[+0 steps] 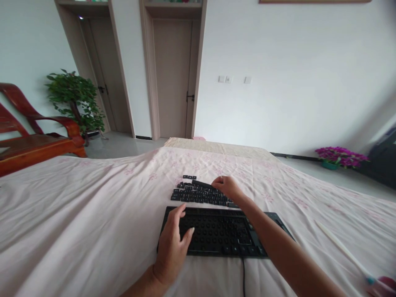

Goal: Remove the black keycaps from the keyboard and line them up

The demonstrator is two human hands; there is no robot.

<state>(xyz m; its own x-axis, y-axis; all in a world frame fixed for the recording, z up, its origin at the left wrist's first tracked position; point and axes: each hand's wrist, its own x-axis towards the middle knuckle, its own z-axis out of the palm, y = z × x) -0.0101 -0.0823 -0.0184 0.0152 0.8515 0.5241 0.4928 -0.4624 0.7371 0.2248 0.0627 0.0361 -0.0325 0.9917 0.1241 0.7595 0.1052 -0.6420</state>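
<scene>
A black keyboard (pixel 210 252) lies across the cloth in front of me, with many of its keycaps off and the bare key posts showing. My left hand (pixel 175 237) rests on its left end, thumb and fingers apart. Beyond the keyboard, loose black keycaps (pixel 198 195) are laid out in rows. My right hand (pixel 227 187) reaches over to them, its fingers pinched at the right end of a long space bar keycap (pixel 201 183). Three small keycaps (pixel 189 177) sit in a short row farther back.
A pink flowered cloth (pixel 93 214) covers the surface. The keyboard's cable (pixel 243 274) runs toward me. To the right lies a thin white stick-like thing (pixel 343 249). A wooden chair (pixel 40 138), a green plant (pixel 74 99) and purple flowers (pixel 340 156) stand beyond.
</scene>
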